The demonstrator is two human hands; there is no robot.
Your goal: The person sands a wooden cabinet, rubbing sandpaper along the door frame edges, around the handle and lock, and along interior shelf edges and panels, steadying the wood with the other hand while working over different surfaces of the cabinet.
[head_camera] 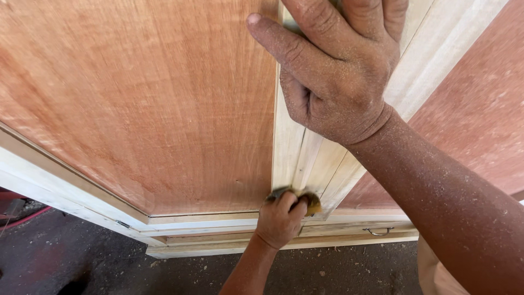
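Fingers [289,203] of the left hand [279,218] curl tight around a yellowish sanding pad [313,204], which is pressed against the low end of a pale wooden strip [289,153]. That strip runs up from these fingers between two reddish panels, one [142,98] to their left and one [475,120] to their right. Fingers [278,41] of the right hand [338,71] lie spread and flat well above the left ones. The palm bears on the same strip and the thumb reaches over onto the left panel; this hand holds nothing. Fine dust coats the hand and forearm.

By the look of it the step in hand is rubbing down the strip where it meets the pale cross rail [218,221] just beside the left fingers. The right hand seems to brace the piece. I judge that the next stroke calls for steady pressure along the grain, with the pad kept flat in the strip's grooves and off the softer red veneer on either side. The brace above should not slip.

Below the left fingers a small metal pull [378,231] sits on the lower rail. Farther to their left a little metal clip [123,224] shows on the frame edge. Beneath it all lies a dark floor [82,257] scattered with shavings, and a red hose [27,219] lies at the far left.

No box, tin, tray or other container shows, so there are no contents to tell of.
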